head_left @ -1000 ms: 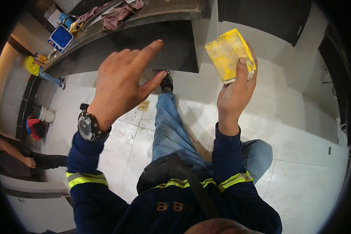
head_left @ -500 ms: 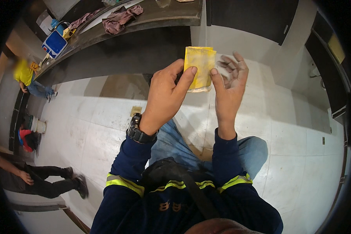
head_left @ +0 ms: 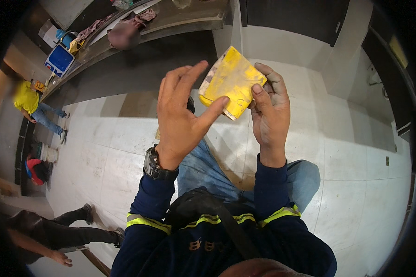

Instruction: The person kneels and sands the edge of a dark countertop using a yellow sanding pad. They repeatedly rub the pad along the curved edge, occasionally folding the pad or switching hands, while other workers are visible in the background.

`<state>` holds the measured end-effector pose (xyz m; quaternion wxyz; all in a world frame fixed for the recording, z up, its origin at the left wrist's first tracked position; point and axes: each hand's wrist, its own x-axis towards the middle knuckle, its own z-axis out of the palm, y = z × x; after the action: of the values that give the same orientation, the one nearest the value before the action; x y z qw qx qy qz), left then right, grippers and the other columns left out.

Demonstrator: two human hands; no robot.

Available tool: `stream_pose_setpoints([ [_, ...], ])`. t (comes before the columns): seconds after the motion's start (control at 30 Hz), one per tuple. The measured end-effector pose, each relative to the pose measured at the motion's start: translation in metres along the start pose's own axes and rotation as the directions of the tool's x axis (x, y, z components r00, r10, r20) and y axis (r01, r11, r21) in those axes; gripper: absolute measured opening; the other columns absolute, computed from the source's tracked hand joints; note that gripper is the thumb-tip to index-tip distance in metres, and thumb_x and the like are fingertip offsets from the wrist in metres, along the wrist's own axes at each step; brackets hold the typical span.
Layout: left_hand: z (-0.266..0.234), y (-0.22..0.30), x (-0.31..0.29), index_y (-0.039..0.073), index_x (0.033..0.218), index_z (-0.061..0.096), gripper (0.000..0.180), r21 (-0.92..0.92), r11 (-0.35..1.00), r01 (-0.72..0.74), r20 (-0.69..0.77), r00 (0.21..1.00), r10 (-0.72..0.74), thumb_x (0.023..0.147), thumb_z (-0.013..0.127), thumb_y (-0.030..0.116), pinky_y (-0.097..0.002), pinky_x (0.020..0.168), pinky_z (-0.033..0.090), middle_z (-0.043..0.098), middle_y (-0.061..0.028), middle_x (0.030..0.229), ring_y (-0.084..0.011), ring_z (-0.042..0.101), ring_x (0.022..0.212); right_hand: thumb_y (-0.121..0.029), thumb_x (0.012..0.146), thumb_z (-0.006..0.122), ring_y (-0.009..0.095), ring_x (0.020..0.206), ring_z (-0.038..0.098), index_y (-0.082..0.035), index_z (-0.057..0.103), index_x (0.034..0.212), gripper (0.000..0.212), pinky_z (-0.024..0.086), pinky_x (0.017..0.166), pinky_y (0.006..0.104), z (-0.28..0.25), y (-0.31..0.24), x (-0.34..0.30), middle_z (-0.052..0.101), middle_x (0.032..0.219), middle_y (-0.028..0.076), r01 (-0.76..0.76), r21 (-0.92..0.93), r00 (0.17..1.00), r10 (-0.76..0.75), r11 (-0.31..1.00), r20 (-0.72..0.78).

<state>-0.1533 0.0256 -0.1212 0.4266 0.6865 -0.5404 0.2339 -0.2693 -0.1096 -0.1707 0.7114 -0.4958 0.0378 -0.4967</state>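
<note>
We hold a yellow block (head_left: pixel 231 82) up in front of us with both hands, above our knees and the pale tiled floor (head_left: pixel 360 152). It is flat and roughly rectangular, tilted so 1 corner points up, and its face is scuffed with grey smears along the left edge.

Our right hand (head_left: pixel 270 111) grips the block from the right side: the thumb presses on its front near the right edge, and the fingers curl round behind it. The skin of that hand looks dusty grey. Our left hand (head_left: pixel 182 113) is mostly open, 4 fingers spread and pointing up, with only the thumb tip touching the block's lower edge; it has no full grasp on it. A dark wristwatch (head_left: pixel 156 165) sits on the left wrist.

We wear a navy top with yellow reflective bands at the sleeves, and blue jeans (head_left: pixel 208 168) show below the hands.

Off to the left, well apart from us, 1 person in a yellow shirt (head_left: pixel 27 99) stands by a long dark counter (head_left: pixel 138 51), and another person's dark-trousered legs (head_left: pixel 64 231) stretch across the floor at lower left. A blue box (head_left: pixel 58 60) rests on the counter.
</note>
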Motion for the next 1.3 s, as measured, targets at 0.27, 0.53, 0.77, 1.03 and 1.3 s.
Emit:
stream_pose_setpoints([
  [0.27, 0.005, 0.014, -0.003, 0.002, 0.128, 0.068, 0.037, -0.171, 0.983, 0.06, 0.089, 0.995, -0.045, 0.092, 0.072, 0.01, -0.0321, 0.081, 0.052, 0.069, -0.0147, 0.114, -0.0233, 0.066, 0.098, -0.011, 0.097, 0.068, 0.023, 0.115, 0.065, 0.0, 0.057, 0.137, 0.043, 0.06, 0.085, 0.0331, 0.002, 0.009, 0.001, 0.061, 0.133, 0.019, 0.116, -0.315, 0.991, -0.129, 0.942, -0.021],
  [0.53, 0.01, 0.013, -0.002, -0.001, 0.137, 0.062, 0.041, -0.674, 0.694, 0.253, 0.17, 0.968, -0.187, 0.099, 0.068, 0.012, -0.0281, 0.091, 0.053, 0.07, -0.013, 0.123, -0.0138, 0.066, 0.105, -0.024, 0.083, 0.079, 0.033, 0.13, 0.056, -0.007, 0.057, 0.139, 0.062, 0.04, 0.115, 0.0427, -0.004, -0.009, -0.003, 0.056, 0.142, 0.019, 0.271, -0.483, 0.933, -0.104, 0.832, 0.346],
  [0.77, 0.02, 0.014, -0.006, 0.0, 0.142, 0.058, 0.046, -0.633, 0.756, 0.166, 0.085, 0.986, -0.145, 0.098, 0.069, 0.01, -0.0297, 0.092, 0.054, 0.068, -0.0128, 0.127, -0.0164, 0.066, 0.11, -0.026, 0.084, 0.076, 0.033, 0.133, 0.054, -0.007, 0.047, 0.143, 0.069, 0.041, 0.115, 0.0409, -0.003, -0.004, -0.001, 0.053, 0.14, 0.02, 0.047, -0.138, 0.98, -0.019, 0.989, 0.199],
  [1.03, 0.026, 0.025, -0.02, 0.007, 0.149, 0.051, 0.075, -0.353, 0.835, 0.422, 0.372, 0.882, -0.289, 0.083, 0.084, 0.02, -0.0354, 0.097, 0.053, 0.063, -0.0153, 0.128, -0.0246, 0.065, 0.114, -0.055, 0.097, 0.036, 0.035, 0.14, 0.05, -0.008, 0.034, 0.156, 0.076, 0.046, 0.114, 0.0485, 0.006, 0.012, -0.01, 0.05, 0.149, 0.021, 0.074, 0.487, 0.975, 0.039, 0.87, -0.217],
  [1.3, 0.029, 0.016, -0.019, 0.001, 0.148, 0.048, 0.085, -0.142, 0.958, 0.25, 0.407, 0.897, -0.174, 0.078, 0.087, 0.029, -0.0414, 0.104, 0.049, 0.06, -0.0208, 0.134, -0.0316, 0.061, 0.123, -0.04, 0.106, 0.037, 0.022, 0.107, 0.07, -0.007, 0.05, 0.133, 0.045, 0.06, 0.088, 0.0353, -0.003, 0.025, -0.005, 0.064, 0.123, 0.013, -0.114, 0.575, 0.967, 0.224, 0.81, -0.124],
])
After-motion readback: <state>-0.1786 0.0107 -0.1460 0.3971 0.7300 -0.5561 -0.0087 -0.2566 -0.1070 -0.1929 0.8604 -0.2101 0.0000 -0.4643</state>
